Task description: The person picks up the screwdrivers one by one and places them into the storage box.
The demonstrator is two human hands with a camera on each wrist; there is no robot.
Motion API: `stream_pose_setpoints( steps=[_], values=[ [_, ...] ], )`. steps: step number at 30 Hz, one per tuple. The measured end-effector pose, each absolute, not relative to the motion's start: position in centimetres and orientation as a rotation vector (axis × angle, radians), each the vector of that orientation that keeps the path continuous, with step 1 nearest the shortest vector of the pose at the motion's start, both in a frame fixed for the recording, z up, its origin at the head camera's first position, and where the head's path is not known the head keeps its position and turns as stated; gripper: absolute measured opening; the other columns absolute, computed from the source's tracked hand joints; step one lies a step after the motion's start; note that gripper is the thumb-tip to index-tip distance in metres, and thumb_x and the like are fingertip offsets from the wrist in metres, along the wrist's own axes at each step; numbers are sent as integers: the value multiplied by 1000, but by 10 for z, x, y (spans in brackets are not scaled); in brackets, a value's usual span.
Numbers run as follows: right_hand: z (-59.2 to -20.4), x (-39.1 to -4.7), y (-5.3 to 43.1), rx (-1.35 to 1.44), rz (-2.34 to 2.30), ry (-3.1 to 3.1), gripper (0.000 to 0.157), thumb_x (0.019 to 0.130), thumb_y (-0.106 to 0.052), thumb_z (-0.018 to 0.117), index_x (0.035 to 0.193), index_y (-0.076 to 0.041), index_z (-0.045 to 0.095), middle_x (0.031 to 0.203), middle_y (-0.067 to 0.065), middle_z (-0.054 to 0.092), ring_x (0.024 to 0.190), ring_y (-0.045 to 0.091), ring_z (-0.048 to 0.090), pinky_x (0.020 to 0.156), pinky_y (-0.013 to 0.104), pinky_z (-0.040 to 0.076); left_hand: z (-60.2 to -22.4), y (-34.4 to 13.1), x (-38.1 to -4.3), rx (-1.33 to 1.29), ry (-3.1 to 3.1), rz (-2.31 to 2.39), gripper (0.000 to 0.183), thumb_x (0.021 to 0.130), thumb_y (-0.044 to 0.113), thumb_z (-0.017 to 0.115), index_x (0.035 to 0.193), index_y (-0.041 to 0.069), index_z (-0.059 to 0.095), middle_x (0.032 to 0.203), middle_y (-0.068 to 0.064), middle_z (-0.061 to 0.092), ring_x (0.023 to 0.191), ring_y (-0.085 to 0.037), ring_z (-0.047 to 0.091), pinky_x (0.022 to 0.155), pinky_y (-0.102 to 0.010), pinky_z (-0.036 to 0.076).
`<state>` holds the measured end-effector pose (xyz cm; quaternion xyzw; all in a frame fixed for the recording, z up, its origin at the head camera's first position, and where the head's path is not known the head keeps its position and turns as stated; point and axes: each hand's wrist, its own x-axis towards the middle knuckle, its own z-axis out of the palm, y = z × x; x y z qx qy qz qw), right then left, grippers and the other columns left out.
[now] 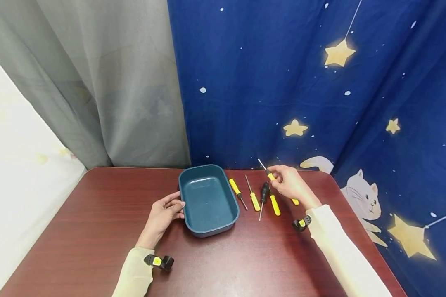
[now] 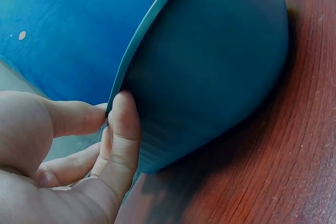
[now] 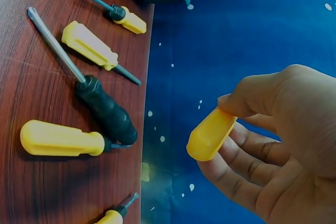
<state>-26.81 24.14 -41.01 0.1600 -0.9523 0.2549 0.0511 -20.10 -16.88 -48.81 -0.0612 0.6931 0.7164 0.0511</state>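
A dark teal rectangular bin [image 1: 208, 233] stands on the table, nothing visible inside it. My left hand [image 1: 164, 214] pinches its left rim, thumb on one side of the wall and fingers on the other, as the left wrist view shows. Raised above the table's back right part, my right hand [image 1: 290, 181] grips a yellow-handled screwdriver [image 3: 210, 136], its shaft pointing up and left in the head view. Below and left of that hand lie a black-handled screwdriver [image 1: 264, 192] and several yellow-handled screwdrivers [image 1: 254, 201]. One yellow handle [image 1: 295, 202] shows partly beneath the right hand.
The reddish-brown wooden table [image 1: 96, 222] reaches back to a grey curtain [image 1: 141, 82] and a blue star-patterned curtain [image 1: 252, 82]. Another yellow screwdriver [image 1: 235, 187] lies close beside the bin's right wall. A small camera [image 1: 302, 223] is strapped at the right wrist.
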Motion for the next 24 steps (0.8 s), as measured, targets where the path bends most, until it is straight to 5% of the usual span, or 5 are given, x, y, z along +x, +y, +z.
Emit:
stream_pose_setpoints(
  steps=[24],
  values=[
    [-405, -267, 201, 603, 876, -2897, 41, 91, -9, 72, 131, -5, 66, 100, 8, 70, 85, 20, 62, 72, 29, 56, -487, -168, -201, -204, 2100, 2187, 50, 98, 2, 66, 145, 0, 52, 96, -8, 68, 75, -11, 67, 66, -23, 61]
  ],
)
